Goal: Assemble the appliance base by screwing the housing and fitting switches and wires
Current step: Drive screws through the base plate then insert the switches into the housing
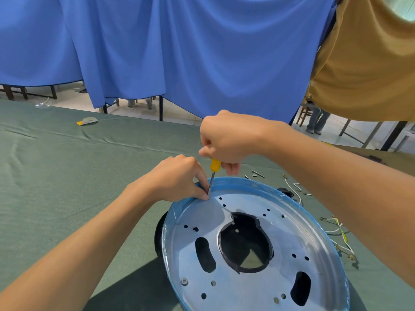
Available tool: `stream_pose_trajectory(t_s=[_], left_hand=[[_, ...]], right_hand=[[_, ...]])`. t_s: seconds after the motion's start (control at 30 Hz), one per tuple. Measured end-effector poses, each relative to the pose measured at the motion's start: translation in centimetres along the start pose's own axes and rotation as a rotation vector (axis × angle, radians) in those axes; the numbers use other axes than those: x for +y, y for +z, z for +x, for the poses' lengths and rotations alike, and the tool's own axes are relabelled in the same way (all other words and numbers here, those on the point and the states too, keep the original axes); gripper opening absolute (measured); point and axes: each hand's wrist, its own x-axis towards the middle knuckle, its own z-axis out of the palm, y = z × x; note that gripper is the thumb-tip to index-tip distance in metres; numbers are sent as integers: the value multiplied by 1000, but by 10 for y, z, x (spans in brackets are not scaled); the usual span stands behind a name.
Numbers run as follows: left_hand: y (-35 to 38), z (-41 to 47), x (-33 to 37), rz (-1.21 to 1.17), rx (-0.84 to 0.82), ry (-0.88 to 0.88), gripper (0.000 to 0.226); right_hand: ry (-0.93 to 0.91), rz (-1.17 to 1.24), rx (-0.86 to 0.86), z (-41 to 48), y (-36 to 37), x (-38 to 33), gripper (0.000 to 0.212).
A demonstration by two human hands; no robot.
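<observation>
right hand point(226, 140) fisted round the chunky yellow plastic handle of the screwdriver point(215, 164), left hand point(179, 178) pinching its thin steel shaft near the tip, right at the far rim of the round shiny metal housing point(314, 232) sitting on wrinkly green cloth point(67, 164)

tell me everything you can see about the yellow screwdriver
The screwdriver has a yellow, plastic-looking handle with a bulged collar and a thin grey metal shaft. The right hand grips the handle from above and hides most of it. The tool stands nearly upright, with its tip down at the far-left inner edge of the round metal housing. The left hand pinches its lower end, which hides the tip.
</observation>
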Motion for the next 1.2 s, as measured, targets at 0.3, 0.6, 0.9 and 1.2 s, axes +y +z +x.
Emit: stream_pose_trajectory(t_s=[0.3,0.6,0.9,1.2], left_hand=[[4,2,6,8,44,-7,13],[2,2,4,-24,-19,23,3],[6,3,4,-16,61,-2,8],[0,2,7,191,64,0,12]], right_hand=[[-95,54,3,-14,-11,11,14],[40,95,95,-7,6,15,37],[-157,120,68,-10,4,19,22],[-51,87,176,-1,15,15,45]])
